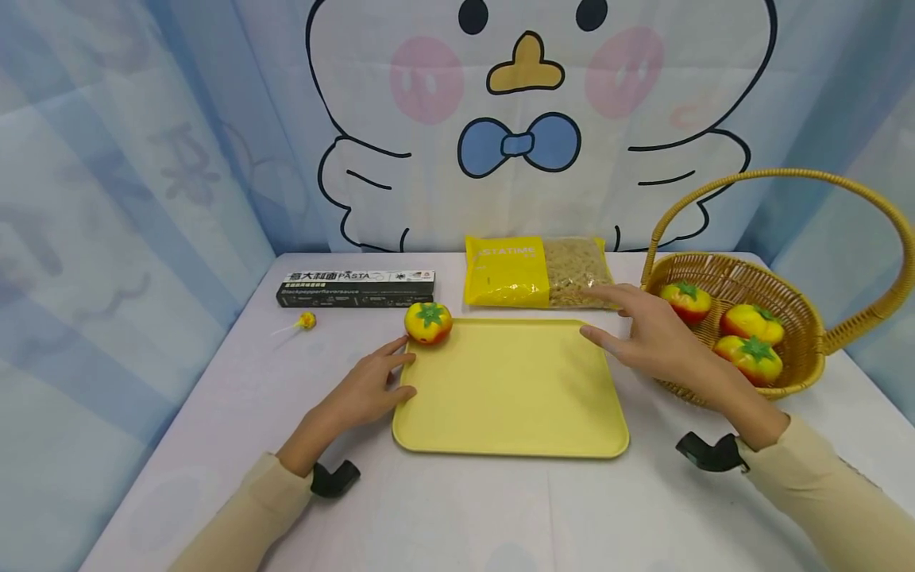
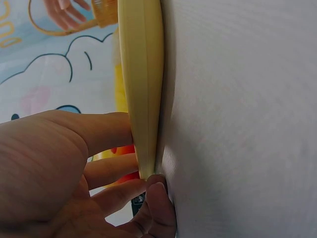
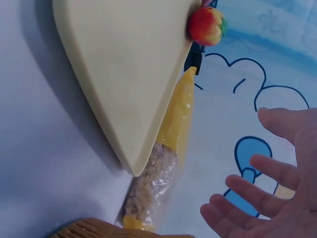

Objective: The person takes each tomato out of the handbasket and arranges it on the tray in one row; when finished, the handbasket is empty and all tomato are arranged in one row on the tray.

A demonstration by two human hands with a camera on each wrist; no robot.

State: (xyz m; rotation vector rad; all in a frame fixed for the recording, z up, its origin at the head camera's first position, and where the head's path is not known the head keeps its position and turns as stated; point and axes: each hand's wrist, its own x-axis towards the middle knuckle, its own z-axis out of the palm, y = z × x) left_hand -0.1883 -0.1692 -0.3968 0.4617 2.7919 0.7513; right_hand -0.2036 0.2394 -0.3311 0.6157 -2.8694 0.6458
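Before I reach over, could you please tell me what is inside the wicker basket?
Three red-and-yellow fruits with green tops lie in the wicker basket. What is beneath them is hidden, and the right hand covers part of the basket's left side.

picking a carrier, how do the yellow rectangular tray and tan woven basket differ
The yellow rectangular tray is low and flat; the tan woven basket is deeper, with a tall arched handle.
The tray has one tomato-shaped red-yellow fruit at its far left corner; the basket holds three.
The left hand touches the tray; no hand holds the basket.
Both are open-topped.
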